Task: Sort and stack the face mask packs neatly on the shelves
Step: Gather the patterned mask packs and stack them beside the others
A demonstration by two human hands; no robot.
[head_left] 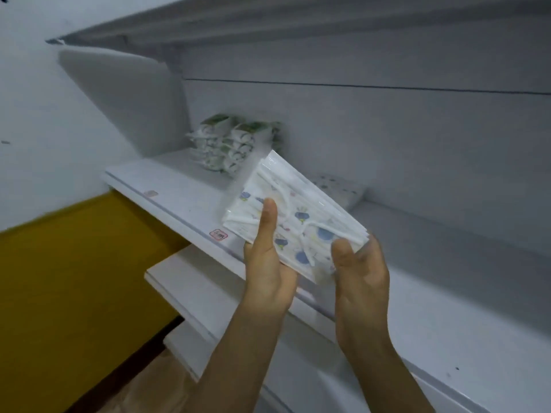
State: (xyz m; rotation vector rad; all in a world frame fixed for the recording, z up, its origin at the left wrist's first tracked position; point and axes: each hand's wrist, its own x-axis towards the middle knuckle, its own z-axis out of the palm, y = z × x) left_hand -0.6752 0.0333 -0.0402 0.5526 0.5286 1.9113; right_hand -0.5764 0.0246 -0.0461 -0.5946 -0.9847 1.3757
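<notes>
1. Nearest me, my left hand (268, 263) and right hand (360, 272) hold one blue-flowered mask pack (293, 217) between them, tilted, in the air above the front edge of the middle shelf (179, 192).
2. The left thumb lies flat along the pack's top face; the right hand's fingers (343, 251) curl round its near corner.
3. I judge this a carry towards placement. The green-print stack (229, 147) sits at the back left; a spotted pack (340, 187) lies flat further right.
4. To do it well, I would level the pack, match it to its own print, and set it square to the shelf's back wall.
5. The wrapper looks slippery, so I would release only once it rests flat.
</notes>
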